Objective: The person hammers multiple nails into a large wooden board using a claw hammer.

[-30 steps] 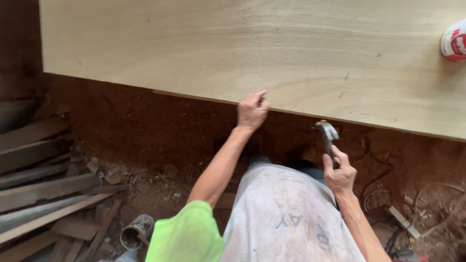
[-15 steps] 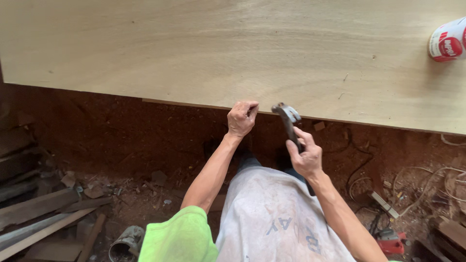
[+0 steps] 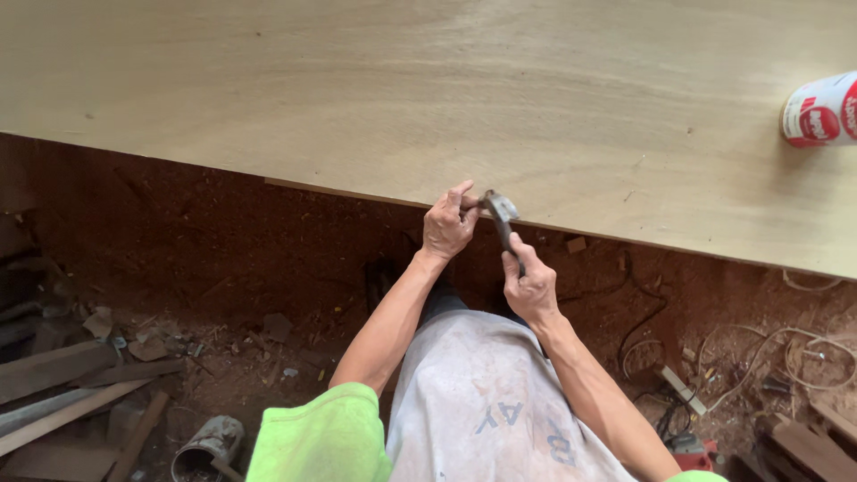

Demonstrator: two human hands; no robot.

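Note:
A large pale plywood sheet (image 3: 428, 98) fills the upper half of the view. My left hand (image 3: 446, 225) pinches something small against the sheet's near edge; what it is I cannot make out. My right hand (image 3: 528, 284) grips the handle of a metal hammer (image 3: 500, 211), whose head sits at the sheet's edge right beside my left fingers. Below them are my grey shorts and the bright green sleeves of my shirt.
A red and white can (image 3: 821, 109) lies on the sheet at the far right. Below the sheet is red dirt floor with wood planks (image 3: 62, 393) at the left, a small tin (image 3: 203, 444), and cables and scraps (image 3: 759, 357) at the right.
My right hand has brought the hammer up and left, from beside my body to the sheet's edge next to my left fingers. The left hand stayed at the edge.

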